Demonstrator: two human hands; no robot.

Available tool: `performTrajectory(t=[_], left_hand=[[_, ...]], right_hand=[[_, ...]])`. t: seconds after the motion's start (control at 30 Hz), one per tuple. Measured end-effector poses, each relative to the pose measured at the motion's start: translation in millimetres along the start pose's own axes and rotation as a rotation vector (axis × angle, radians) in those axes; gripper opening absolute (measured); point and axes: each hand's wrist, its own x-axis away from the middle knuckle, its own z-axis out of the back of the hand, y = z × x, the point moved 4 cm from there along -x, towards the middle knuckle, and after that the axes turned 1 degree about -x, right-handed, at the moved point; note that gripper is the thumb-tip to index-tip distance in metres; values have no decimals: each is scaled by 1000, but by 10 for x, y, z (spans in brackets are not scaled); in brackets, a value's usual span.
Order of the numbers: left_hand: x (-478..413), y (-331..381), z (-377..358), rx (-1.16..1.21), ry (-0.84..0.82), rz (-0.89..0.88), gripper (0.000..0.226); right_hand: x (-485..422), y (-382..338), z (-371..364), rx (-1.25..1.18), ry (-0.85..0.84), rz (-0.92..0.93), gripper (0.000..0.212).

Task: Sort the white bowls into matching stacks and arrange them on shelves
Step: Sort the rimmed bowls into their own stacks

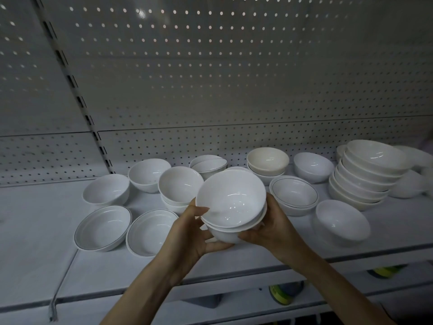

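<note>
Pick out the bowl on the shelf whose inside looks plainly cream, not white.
The cream bowl in the back row, just right of centre: its inside is warm beige, while every neighbour looks cool white.

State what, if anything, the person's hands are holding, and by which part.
A small nested stack of white bowls. The left hand grips its lower left side; the right hand grips its lower right side.

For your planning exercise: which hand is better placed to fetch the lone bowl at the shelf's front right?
Right hand, likely: nearer the lone bowl; left hand lies beyond the held bowls.
</note>
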Motion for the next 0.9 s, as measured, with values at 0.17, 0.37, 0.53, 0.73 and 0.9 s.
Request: performTrajectory(t=[0.17, 0.37, 0.53, 0.73, 0.9], left_hand=[[11, 18, 16, -36, -35, 32, 74], [0, 151, 44, -320, 33, 23, 37], [-58, 326, 105, -608, 49, -92, 56], [-288, 676, 596, -1528, 357, -470, 51], [-559, 634, 938, -1501, 328, -240, 112]], right_hand=[[9, 18, -2, -7, -15, -3, 98], [-5, 30, 17, 1, 17, 5, 97], [-15, 45, 35, -36, 57, 18, 98], [-17, 5, 90, -58, 122, 65, 97], [-4, 40, 183, -23, 182, 79, 102]])
